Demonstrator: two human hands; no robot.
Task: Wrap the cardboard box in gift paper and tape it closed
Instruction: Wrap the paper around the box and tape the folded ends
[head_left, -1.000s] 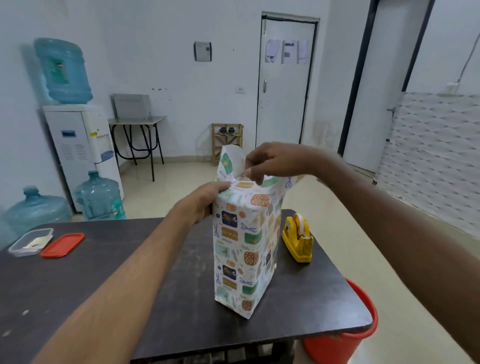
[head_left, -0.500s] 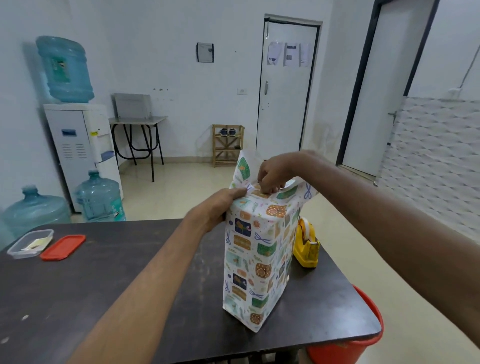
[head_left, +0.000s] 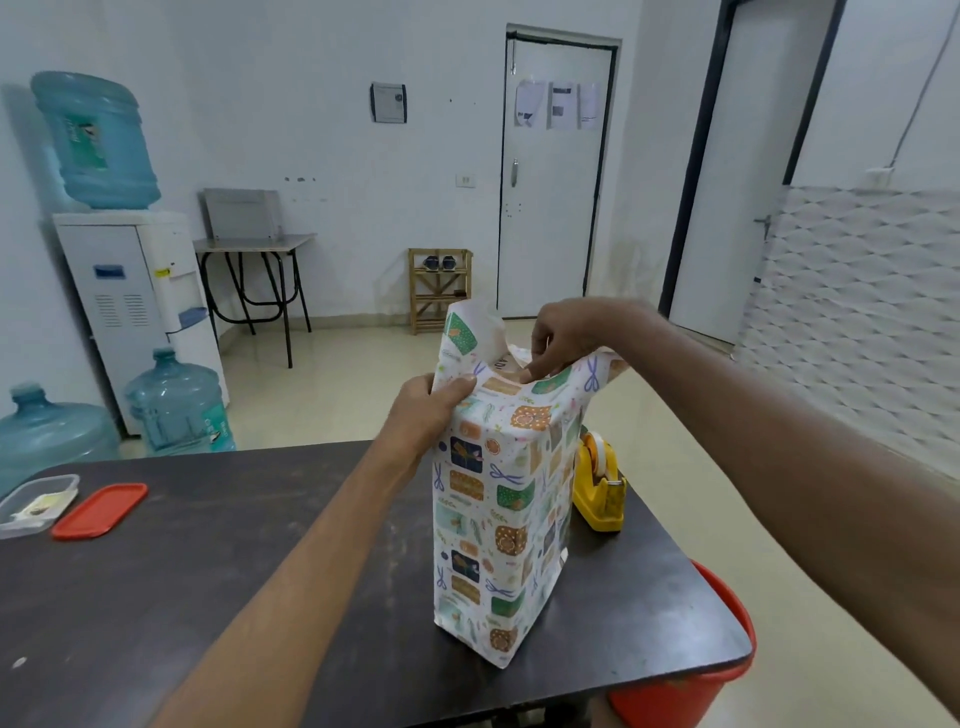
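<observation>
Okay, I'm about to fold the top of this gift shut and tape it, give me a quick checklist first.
1. Wrapped box upright on the table: ok.
2. Left hand grips the gift paper at the top corner: ok.
3. Right hand pinches the top edge of the paper: ok.
4. Top end folded shut: not ok, the flaps stand open.
5. Tape dispenser close beside the box: ok.
6. Tape strip cut and ready: cannot tell.
</observation>
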